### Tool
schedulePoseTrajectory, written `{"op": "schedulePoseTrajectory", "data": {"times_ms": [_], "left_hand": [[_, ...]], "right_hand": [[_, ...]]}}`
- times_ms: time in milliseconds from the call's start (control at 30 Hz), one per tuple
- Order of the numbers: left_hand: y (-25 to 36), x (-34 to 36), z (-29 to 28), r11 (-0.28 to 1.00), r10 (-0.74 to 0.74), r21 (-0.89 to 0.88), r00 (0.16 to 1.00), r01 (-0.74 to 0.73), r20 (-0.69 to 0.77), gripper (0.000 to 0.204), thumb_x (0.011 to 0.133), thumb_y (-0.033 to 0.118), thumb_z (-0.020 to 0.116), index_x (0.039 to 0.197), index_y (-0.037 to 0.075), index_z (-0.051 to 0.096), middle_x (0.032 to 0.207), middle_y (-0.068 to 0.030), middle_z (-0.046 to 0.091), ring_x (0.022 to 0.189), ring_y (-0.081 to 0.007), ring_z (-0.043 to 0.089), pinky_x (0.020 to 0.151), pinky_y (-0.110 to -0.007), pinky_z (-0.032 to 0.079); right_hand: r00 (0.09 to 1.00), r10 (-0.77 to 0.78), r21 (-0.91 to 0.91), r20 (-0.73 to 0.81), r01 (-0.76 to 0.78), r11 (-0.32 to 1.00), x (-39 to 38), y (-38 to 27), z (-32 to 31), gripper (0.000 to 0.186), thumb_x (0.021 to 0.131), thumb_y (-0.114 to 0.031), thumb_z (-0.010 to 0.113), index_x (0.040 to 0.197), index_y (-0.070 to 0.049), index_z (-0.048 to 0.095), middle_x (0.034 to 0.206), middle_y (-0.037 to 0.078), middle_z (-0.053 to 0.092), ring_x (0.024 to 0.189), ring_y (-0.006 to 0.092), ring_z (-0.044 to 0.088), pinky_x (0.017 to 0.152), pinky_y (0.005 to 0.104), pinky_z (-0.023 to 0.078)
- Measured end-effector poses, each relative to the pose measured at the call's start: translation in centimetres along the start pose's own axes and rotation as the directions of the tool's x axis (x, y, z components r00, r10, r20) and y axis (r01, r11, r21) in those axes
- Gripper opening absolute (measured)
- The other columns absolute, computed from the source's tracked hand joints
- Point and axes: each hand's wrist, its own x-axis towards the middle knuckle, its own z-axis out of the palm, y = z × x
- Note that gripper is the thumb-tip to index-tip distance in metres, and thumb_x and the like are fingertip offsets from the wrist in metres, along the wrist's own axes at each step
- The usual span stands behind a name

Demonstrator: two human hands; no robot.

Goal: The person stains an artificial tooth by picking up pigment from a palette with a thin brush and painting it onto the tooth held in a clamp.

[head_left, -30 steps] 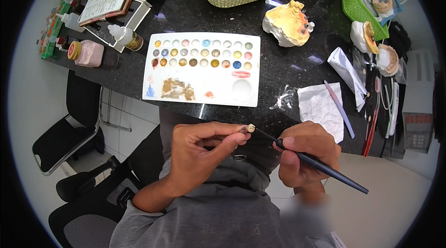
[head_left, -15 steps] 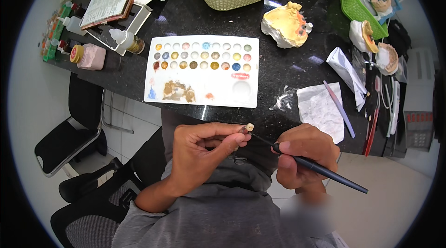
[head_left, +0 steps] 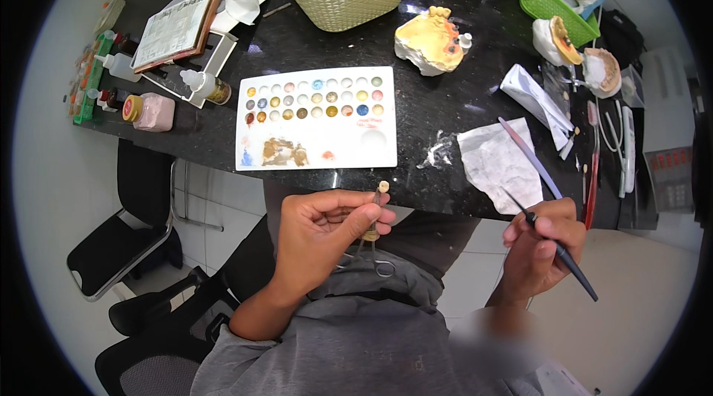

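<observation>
My left hand (head_left: 323,229) is closed around a pair of ring-handled forceps (head_left: 384,269), whose finger rings hang below the fingers. At the forceps' upper end is a small cream dental crown (head_left: 383,187), just in front of the white paint palette (head_left: 319,157). Between the fingertips of my right hand (head_left: 546,244) is a fine brush with a dark handle (head_left: 578,276). Its thin tip points up and left, over the near edge of a crumpled white tissue (head_left: 499,162), apart from the crown; whether it touches the tissue I cannot tell.
A yellow and white dental model (head_left: 431,43) stands behind the palette's right side. Further back is a beige basket (head_left: 342,6). At right lie a lilac-handled tool (head_left: 531,155) and a red-handled one (head_left: 592,166). A pink powder jar (head_left: 152,112) and dropper bottle (head_left: 206,86) stand left.
My right hand has drawn the brush away from the crown, rightward to the tissue. My left hand has turned the crown more upright, and the forceps' rings show more.
</observation>
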Motion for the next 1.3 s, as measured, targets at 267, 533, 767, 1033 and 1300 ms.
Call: {"op": "schedulePoseTrajectory", "data": {"times_ms": [267, 533, 767, 1033, 1300], "left_hand": [[-0.8, 0.0, 0.2, 0.999, 0.035, 0.011, 0.999, -0.035, -0.04, 0.014, 0.085, -0.004, 0.065, 0.098, -0.008, 0.066, 0.094, -0.0197, 0.069, 0.086, -0.0235, 0.069, 0.079, -0.033, 0.059], [-1.3, -0.3, 0.1, 0.993, 0.1, 0.071, 0.994, -0.097, -0.047, 0.015, 0.084, 0.0, 0.067, 0.098, -0.007, 0.066, 0.088, -0.0178, 0.069, 0.081, -0.0213, 0.07, 0.076, -0.031, 0.059], [-1.4, -0.2, 0.1, 0.996, 0.083, 0.05, 0.994, -0.08, -0.066, 0.017, 0.084, 0.0, 0.068, 0.099, -0.007, 0.066, 0.087, -0.0176, 0.07, 0.079, -0.0207, 0.07, 0.075, -0.031, 0.059], [-1.1, -0.3, 0.4, 0.995, 0.1, 0.003, 0.992, -0.1, -0.078, 0.018, 0.084, -0.002, 0.068, 0.101, -0.007, 0.067, 0.09, -0.0187, 0.07, 0.081, -0.0196, 0.07, 0.075, -0.028, 0.057], [0.9, -0.8, -0.5, 0.591, 0.506, 0.706, 0.861, -0.39, 0.053, 0.019, 0.078, -0.008, 0.068, 0.097, -0.004, 0.07, 0.084, -0.0154, 0.071, 0.074, -0.0185, 0.07, 0.065, -0.023, 0.055]], "right_hand": [[0.995, -0.005, -0.494, 0.103, 0.055, 0.868, -1.2, -0.4, -4.2, 0.011, 0.071, 0.0, 0.064, 0.082, 0.001, 0.063, 0.072, 0.012, 0.063, 0.063, 0.018, 0.061, 0.055, 0.0234, 0.046], [0.979, -0.076, -0.565, 0.188, 0.172, 0.807, -1.0, -0.8, -4.2, 0.013, 0.068, 0.001, 0.065, 0.081, 0.001, 0.064, 0.069, 0.011, 0.063, 0.056, 0.0187, 0.06, 0.05, 0.0249, 0.046], [0.983, -0.038, -0.613, 0.179, 0.141, 0.777, -1.8, -0.4, -5.1, 0.012, 0.068, 0.001, 0.065, 0.08, 0.001, 0.064, 0.068, 0.011, 0.063, 0.058, 0.0199, 0.061, 0.052, 0.0259, 0.047], [0.995, -0.075, -0.317, -0.066, 0.05, 0.947, -2.0, -1.1, -4.2, 0.018, 0.086, -0.015, 0.063, 0.09, 0.003, 0.06, 0.073, 0.013, 0.055, 0.053, 0.016, 0.054, 0.045, 0.0247, 0.044], [0.975, -0.032, 0.016, 0.219, 0.029, 0.999, 1.2, 0.5, 3.4, 0.018, 0.081, -0.007, 0.066, 0.091, 0.005, 0.058, 0.072, 0.014, 0.06, 0.056, 0.0167, 0.06, 0.049, 0.0229, 0.049]]}}
